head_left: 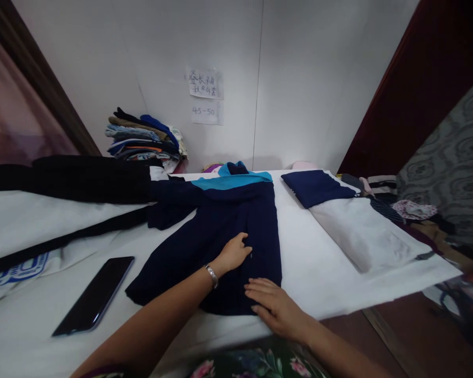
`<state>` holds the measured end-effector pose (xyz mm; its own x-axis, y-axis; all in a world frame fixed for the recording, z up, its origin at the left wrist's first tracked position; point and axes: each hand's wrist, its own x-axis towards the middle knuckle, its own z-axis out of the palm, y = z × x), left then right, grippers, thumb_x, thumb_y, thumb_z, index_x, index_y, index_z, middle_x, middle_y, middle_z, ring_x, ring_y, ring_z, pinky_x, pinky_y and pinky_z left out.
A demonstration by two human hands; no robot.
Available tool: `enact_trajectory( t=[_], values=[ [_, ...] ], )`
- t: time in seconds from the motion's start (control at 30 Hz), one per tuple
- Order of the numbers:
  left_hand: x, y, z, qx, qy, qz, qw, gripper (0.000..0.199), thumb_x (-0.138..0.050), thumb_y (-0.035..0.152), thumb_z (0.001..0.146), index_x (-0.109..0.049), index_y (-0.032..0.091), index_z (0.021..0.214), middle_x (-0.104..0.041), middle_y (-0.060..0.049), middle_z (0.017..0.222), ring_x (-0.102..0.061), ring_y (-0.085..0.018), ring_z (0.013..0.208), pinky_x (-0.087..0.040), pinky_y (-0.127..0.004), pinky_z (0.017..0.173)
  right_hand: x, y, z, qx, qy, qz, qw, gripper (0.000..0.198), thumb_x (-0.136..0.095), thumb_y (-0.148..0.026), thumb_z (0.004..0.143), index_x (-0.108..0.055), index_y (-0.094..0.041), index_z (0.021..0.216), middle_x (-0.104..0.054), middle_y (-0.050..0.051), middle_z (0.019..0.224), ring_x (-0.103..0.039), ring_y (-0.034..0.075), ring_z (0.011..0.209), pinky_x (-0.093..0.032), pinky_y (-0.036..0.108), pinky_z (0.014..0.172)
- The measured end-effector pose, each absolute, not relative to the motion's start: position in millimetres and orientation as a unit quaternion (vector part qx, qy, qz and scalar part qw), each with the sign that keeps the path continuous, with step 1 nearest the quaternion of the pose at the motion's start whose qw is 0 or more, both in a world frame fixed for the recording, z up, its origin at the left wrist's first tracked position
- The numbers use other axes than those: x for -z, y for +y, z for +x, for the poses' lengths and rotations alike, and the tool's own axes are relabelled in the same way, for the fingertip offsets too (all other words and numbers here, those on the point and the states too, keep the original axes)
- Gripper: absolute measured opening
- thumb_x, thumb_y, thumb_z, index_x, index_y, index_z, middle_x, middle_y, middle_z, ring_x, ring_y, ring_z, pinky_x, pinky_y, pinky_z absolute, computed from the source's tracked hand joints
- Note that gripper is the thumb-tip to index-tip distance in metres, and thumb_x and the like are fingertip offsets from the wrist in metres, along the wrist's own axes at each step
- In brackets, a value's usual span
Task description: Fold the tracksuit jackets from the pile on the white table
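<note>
A navy jacket [220,231] with a light blue collar area lies spread on the white-covered table, one sleeve reaching out to the left. On the middle of its front rests my left hand [233,253], a bracelet at the wrist, fingers apart and somewhat bent. My right hand [274,305] lies flat over the lower right edge of the jacket, fingers stretched out. Neither hand grips the cloth, as far as shows.
A phone [96,294] lies left of the jacket, near black and white garments [82,181]. Folded clothes are stacked [144,139] at the back left. To the right are a folded navy garment [317,186] and a folded pale garment [362,231]. Handwritten notes [205,84] hang on the wall.
</note>
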<state>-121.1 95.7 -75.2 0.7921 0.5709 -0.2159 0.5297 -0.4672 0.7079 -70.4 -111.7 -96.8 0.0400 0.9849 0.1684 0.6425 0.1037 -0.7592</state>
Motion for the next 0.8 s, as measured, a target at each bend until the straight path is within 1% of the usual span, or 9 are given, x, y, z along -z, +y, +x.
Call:
enact_trajectory(
  t=[0.1, 0.2, 0.3, 0.37, 0.5, 0.57, 0.63, 0.73, 0.8],
  values=[
    [72, 103, -126, -0.040, 0.328, 0.880, 0.341, 0.045, -0.049, 0.026, 0.087, -0.049, 0.021, 0.132, -0.069, -0.002, 0.083, -0.065, -0.017, 0.081, -0.044, -0.026, 0.070, 91, -104, -74, -0.244, -0.654, -0.605, 0.384, 0.042, -0.046, -0.027, 0.096, -0.055, -0.026, 0.137, -0.059, 0.007, 0.135, -0.049, 0.024, 0.131, -0.034, 0.046, 0.114],
    [76, 108, -134, -0.002, 0.350, 0.886, 0.304, 0.046, -0.050, 0.022, 0.084, -0.051, 0.019, 0.130, -0.070, -0.005, 0.088, -0.066, -0.019, 0.088, -0.044, -0.027, 0.073, 82, -98, -77, -0.304, -0.667, -0.579, 0.356, 0.050, -0.066, -0.030, 0.082, -0.061, -0.025, 0.131, -0.058, 0.009, 0.136, -0.049, 0.030, 0.131, -0.036, 0.049, 0.112],
    [82, 106, -139, 0.001, 0.349, 0.886, 0.306, 0.047, -0.050, 0.026, 0.086, -0.050, 0.019, 0.133, -0.070, -0.006, 0.091, -0.066, -0.020, 0.094, -0.044, -0.028, 0.076, 69, -89, -67, -0.343, -0.611, -0.594, 0.396, 0.035, -0.065, -0.030, 0.082, -0.072, -0.026, 0.116, -0.071, 0.006, 0.118, -0.065, 0.026, 0.111, -0.050, 0.040, 0.099],
    [84, 103, -140, -0.007, 0.352, 0.887, 0.300, 0.050, -0.049, 0.030, 0.087, -0.047, 0.019, 0.136, -0.071, -0.007, 0.096, -0.065, -0.021, 0.098, -0.044, -0.029, 0.080, 61, -74, -48, -0.301, -0.575, -0.620, 0.440, 0.027, -0.059, -0.029, 0.087, -0.074, -0.024, 0.108, -0.075, 0.004, 0.105, -0.070, 0.021, 0.097, -0.054, 0.034, 0.089],
    [87, 97, -143, -0.019, 0.352, 0.895, 0.275, 0.054, -0.047, 0.032, 0.089, -0.042, 0.021, 0.141, -0.071, -0.007, 0.101, -0.065, -0.023, 0.100, -0.045, -0.032, 0.085, 59, -16, 16, -0.110, -0.551, -0.687, 0.461, 0.026, -0.053, -0.028, 0.089, -0.074, -0.021, 0.102, -0.075, 0.006, 0.103, -0.068, 0.021, 0.099, -0.052, 0.037, 0.092],
    [89, 96, -145, -0.021, 0.346, 0.901, 0.260, 0.054, -0.045, 0.031, 0.090, -0.039, 0.023, 0.143, -0.071, -0.006, 0.100, -0.066, -0.022, 0.099, -0.045, -0.033, 0.086, 64, 22, 49, -0.035, -0.536, -0.732, 0.420, 0.030, -0.050, -0.021, 0.088, -0.072, -0.021, 0.107, -0.071, 0.007, 0.113, -0.064, 0.021, 0.107, -0.048, 0.039, 0.099],
    [91, 95, -146, -0.021, 0.340, 0.905, 0.253, 0.054, -0.043, 0.030, 0.091, -0.038, 0.025, 0.145, -0.072, -0.006, 0.100, -0.066, -0.021, 0.098, -0.045, -0.033, 0.088, 67, 58, 75, 0.018, -0.524, -0.780, 0.343, 0.035, -0.050, -0.017, 0.086, -0.068, -0.019, 0.116, -0.064, 0.009, 0.128, -0.055, 0.022, 0.122, -0.040, 0.039, 0.107],
    [93, 96, -149, -0.022, 0.329, 0.908, 0.259, 0.053, -0.041, 0.028, 0.092, -0.038, 0.027, 0.145, -0.072, -0.005, 0.099, -0.067, -0.020, 0.097, -0.045, -0.032, 0.088, 70, 100, 98, 0.054, -0.490, -0.846, 0.202, 0.047, -0.053, -0.021, 0.088, -0.054, -0.018, 0.135, -0.047, 0.012, 0.146, -0.038, 0.026, 0.137, -0.032, 0.043, 0.111],
    [93, 96, -150, -0.022, 0.319, 0.911, 0.261, 0.053, -0.040, 0.027, 0.092, -0.039, 0.029, 0.145, -0.073, -0.004, 0.100, -0.067, -0.019, 0.096, -0.046, -0.033, 0.088, 72, 119, 105, 0.054, -0.471, -0.871, 0.127, 0.053, -0.054, -0.025, 0.090, -0.045, -0.020, 0.142, -0.040, 0.013, 0.151, -0.029, 0.028, 0.141, -0.029, 0.047, 0.110]
  ],
)
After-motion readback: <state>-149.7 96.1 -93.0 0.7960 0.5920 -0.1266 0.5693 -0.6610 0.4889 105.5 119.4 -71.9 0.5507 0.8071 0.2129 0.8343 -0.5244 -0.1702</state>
